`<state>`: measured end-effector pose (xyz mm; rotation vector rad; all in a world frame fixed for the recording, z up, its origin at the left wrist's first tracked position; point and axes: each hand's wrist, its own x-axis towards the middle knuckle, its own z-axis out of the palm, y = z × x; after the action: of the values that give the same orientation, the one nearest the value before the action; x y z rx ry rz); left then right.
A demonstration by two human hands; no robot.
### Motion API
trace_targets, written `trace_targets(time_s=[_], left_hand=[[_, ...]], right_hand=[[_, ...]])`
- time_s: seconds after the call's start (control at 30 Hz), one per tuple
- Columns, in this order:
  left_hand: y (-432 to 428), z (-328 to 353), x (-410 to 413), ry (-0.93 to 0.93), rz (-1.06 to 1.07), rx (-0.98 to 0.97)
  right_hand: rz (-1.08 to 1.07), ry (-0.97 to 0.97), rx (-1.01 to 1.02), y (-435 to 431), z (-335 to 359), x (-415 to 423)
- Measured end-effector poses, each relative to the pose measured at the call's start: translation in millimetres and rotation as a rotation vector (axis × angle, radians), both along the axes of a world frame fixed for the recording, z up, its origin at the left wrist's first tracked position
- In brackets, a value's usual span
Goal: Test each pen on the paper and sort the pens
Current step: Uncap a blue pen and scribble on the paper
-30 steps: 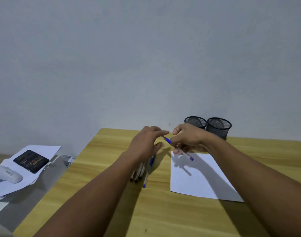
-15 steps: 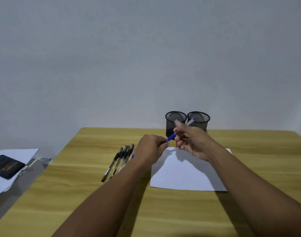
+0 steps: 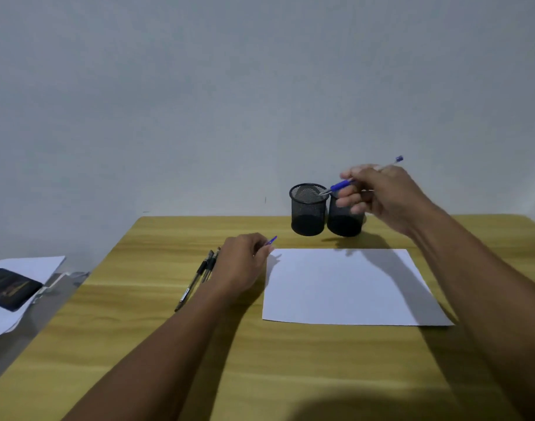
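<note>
The wooden counter [image 3: 138, 344] is filling the lower half of the view and is standing against a plain wall. A white paper [image 3: 345, 287] is lying flat on it, toward three o'clock from the counter's middle. At nine o'clock, off the counter's edge, loose white sheets [image 3: 32, 265] are lying on a lower surface and a dark flat device [image 3: 11, 288] is resting on them.

The right hand [image 3: 381, 192] is hanging in the air at the paper's twelve o'clock, its fingers curling round a blue pen [image 3: 340, 186]. The left hand [image 3: 242, 265] is resting on the counter at the paper's ten o'clock corner, its fingers pinching a small blue cap [image 3: 271, 240].

Two black mesh cups are standing upright and touching each other at the paper's twelve o'clock: the left cup [image 3: 308, 211] in plain sight, the right cup [image 3: 345, 223] partly behind the right hand.

A row of dark pens [image 3: 199, 275] is lying on the counter at the left hand's nine o'clock, partly hidden under it.

The blue pen is tilting, with its tip pointing toward eight o'clock over the left cup's rim and its tail sticking out toward two o'clock.
</note>
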<state>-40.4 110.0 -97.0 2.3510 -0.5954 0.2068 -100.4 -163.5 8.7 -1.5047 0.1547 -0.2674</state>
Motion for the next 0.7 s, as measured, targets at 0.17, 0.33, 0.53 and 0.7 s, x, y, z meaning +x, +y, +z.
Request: trace_targets(time_s=[0.17, 0.33, 0.53, 0.7], left_hand=[[-8.5, -16.8, -11.6, 0.006, -0.013, 0.084], [-5.0, -37.0, -19.0, -0.045, -0.034, 0.071], [-3.4, -42.3, -15.6, -0.054, -0.049, 0.003], [-1.2, -43.2, -13.1, -0.013, -0.046, -0.072]], right_hand=[[-0.046, 0.076, 0.056, 56.3, -61.4, 15.5], [-0.153, 0.106, -0.050, 83.1, -101.9, 36.2], [-0.110, 0.145, 0.060, 103.4, -126.6, 61.8], [-0.056, 0.130, -0.037, 102.6, -134.8, 69.1]])
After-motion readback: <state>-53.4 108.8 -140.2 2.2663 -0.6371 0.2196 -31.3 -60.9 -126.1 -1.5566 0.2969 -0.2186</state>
